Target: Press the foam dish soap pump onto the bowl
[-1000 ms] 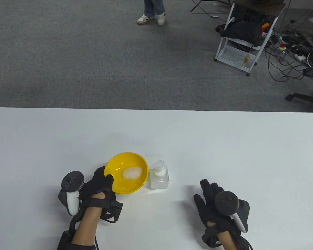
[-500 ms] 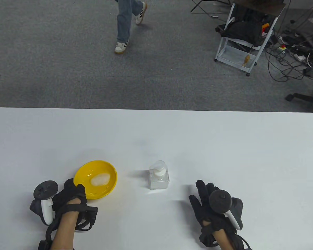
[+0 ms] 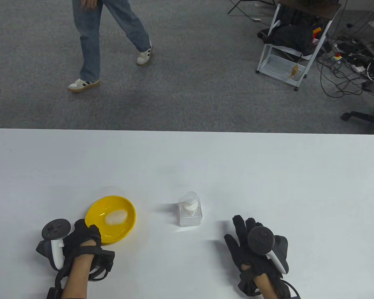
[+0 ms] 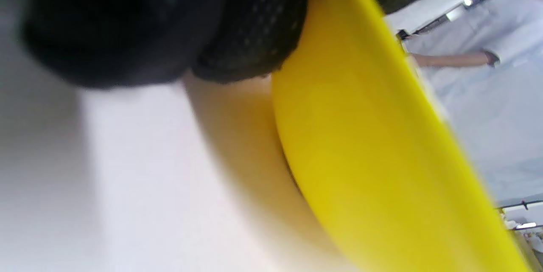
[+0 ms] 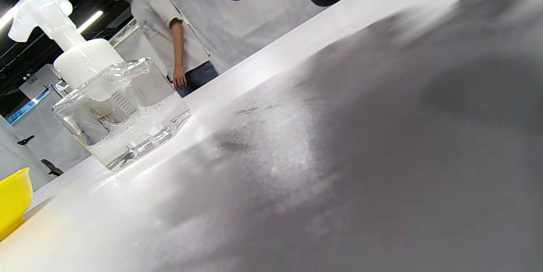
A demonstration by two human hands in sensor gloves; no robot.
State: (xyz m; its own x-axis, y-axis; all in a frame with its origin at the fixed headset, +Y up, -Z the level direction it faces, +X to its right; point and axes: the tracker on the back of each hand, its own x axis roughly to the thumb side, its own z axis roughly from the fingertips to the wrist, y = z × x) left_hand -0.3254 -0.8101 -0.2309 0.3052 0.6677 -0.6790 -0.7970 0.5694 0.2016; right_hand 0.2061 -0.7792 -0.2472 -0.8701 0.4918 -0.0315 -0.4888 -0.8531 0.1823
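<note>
A yellow bowl (image 3: pixel 118 227) with a blob of white foam (image 3: pixel 115 217) in it sits on the white table (image 3: pixel 268 174) at the front left. My left hand (image 3: pixel 85 235) grips the bowl's near rim; the left wrist view shows the fingers on the bowl's outer wall (image 4: pixel 382 170). A clear square soap bottle with a white pump (image 3: pixel 190 210) stands upright at the middle front, apart from the bowl; it also shows in the right wrist view (image 5: pixel 106 106). My right hand (image 3: pixel 247 239) rests flat on the table with fingers spread, to the bottle's right and nearer, empty.
A person in jeans and white sneakers (image 3: pixel 90 40) walks on the grey carpet beyond the table. A white cart (image 3: pixel 291 53) and cables (image 3: pixel 352 62) stand at the far right.
My left hand has dragged the bowl to the left, away from the bottle, and a little nearer. The right hand has drifted slightly left. The person behind has walked left.
</note>
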